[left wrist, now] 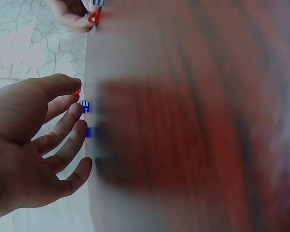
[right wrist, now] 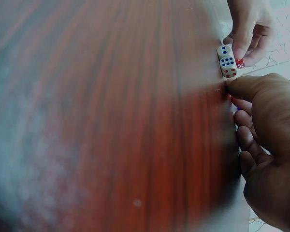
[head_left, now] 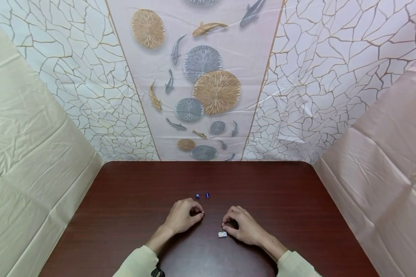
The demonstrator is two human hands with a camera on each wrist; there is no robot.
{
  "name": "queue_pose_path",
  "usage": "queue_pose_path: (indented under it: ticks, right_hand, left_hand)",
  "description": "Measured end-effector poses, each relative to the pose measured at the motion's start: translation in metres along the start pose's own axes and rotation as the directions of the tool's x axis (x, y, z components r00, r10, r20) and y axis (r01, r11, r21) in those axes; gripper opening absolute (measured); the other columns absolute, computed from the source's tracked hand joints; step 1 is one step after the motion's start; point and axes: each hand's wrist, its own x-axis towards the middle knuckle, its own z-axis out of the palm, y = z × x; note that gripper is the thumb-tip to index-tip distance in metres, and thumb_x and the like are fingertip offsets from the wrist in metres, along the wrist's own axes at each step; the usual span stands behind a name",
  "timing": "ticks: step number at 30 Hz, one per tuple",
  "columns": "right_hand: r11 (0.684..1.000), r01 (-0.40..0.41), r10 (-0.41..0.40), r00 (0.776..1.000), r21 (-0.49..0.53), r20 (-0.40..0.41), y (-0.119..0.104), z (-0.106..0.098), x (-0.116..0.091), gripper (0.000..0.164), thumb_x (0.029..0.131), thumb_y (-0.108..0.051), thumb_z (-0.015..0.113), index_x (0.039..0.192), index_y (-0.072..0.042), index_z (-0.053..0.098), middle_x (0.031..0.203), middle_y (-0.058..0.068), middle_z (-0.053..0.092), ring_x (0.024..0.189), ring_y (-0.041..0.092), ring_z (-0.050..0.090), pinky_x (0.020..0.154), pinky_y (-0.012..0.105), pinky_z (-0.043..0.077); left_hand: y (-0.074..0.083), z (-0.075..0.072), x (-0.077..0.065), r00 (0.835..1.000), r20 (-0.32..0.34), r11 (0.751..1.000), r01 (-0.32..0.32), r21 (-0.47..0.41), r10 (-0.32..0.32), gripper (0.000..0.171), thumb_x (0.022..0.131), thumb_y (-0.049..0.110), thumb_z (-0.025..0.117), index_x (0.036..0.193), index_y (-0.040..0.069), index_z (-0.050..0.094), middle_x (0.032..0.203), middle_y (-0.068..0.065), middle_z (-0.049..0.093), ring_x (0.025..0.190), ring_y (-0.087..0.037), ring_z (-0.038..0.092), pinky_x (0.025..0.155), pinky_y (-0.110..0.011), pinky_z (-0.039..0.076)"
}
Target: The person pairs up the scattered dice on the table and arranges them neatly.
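Note:
Between thumb and forefinger, my left hand (head_left: 182,216) pinches a small red die (head_left: 202,212); only a sliver of that die (left wrist: 77,91) shows in the left wrist view. A second red die (head_left: 223,224) is pinched by my right hand (head_left: 245,226), a little lower and to the right; in the right wrist view my right hand (right wrist: 275,130) hides most of it. Two white dice (head_left: 222,234) sit side by side just below the right fingertips. Beyond the left fingertips lie two blue dice, one on the left (head_left: 197,196) and one on the right (head_left: 207,195), slightly apart.
The dark red-brown wooden table (head_left: 135,184) has a far edge against a patterned cloth (head_left: 208,127) with fish. Plain pale cloth walls flank it on the left (head_left: 38,154) and right (head_left: 378,173). A dark band (head_left: 157,272) shows at the left sleeve.

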Motion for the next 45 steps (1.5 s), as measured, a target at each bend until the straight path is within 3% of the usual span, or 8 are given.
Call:
queue_pose_path:
  ticks: [18, 26, 35, 45]
  right_hand:
    - [1.000, -0.001, 0.001, 1.000, 0.005, 0.008, 0.001, 0.000, 0.000, 0.012, 0.098, -0.016, 0.088, 0.106, -0.020, 0.080, 0.103, -0.010, 0.071, 0.097, 0.009, 0.061, 0.089, 0.030, 0.050]
    - [1.000, -0.009, 0.009, 1.000, 0.004, 0.014, 0.001, 0.000, 0.000, 0.012, 0.098, -0.016, 0.088, 0.106, -0.019, 0.080, 0.103, -0.010, 0.071, 0.097, 0.010, 0.061, 0.090, 0.030, 0.050]
    - [1.000, 0.005, -0.005, 1.000, 0.008, 0.011, 0.002, 0.000, 0.000, 0.013, 0.097, -0.014, 0.088, 0.107, -0.018, 0.080, 0.105, -0.006, 0.073, 0.097, 0.010, 0.061, 0.089, 0.028, 0.050]
    - [1.000, 0.002, -0.002, 1.000, 0.007, 0.008, 0.000, -0.001, -0.001, 0.014, 0.096, -0.015, 0.089, 0.107, -0.017, 0.081, 0.105, -0.006, 0.073, 0.098, 0.012, 0.062, 0.089, 0.029, 0.050]
  left_hand:
    - [0.029, 0.014, -0.001, 0.993, 0.054, 0.994, -0.104, -0.014, 0.105, 0.006, 0.093, 0.020, 0.091, 0.095, 0.018, 0.086, 0.089, 0.003, 0.078, 0.083, -0.010, 0.073, 0.078, -0.023, 0.055]
    - [0.034, 0.022, 0.000, 0.989, 0.092, 0.993, -0.117, -0.007, 0.117, 0.007, 0.094, 0.021, 0.092, 0.099, 0.017, 0.087, 0.091, 0.005, 0.079, 0.084, -0.006, 0.072, 0.079, -0.021, 0.055]
    - [0.040, 0.026, 0.001, 0.984, 0.109, 0.987, -0.147, 0.063, 0.139, 0.008, 0.092, 0.025, 0.092, 0.098, 0.022, 0.088, 0.090, 0.008, 0.079, 0.084, -0.002, 0.070, 0.080, -0.024, 0.053]
    - [0.042, 0.029, 0.001, 0.986, 0.121, 0.987, -0.127, 0.102, 0.114, 0.008, 0.092, 0.028, 0.093, 0.098, 0.026, 0.089, 0.088, 0.012, 0.077, 0.084, -0.001, 0.067, 0.079, -0.024, 0.046]
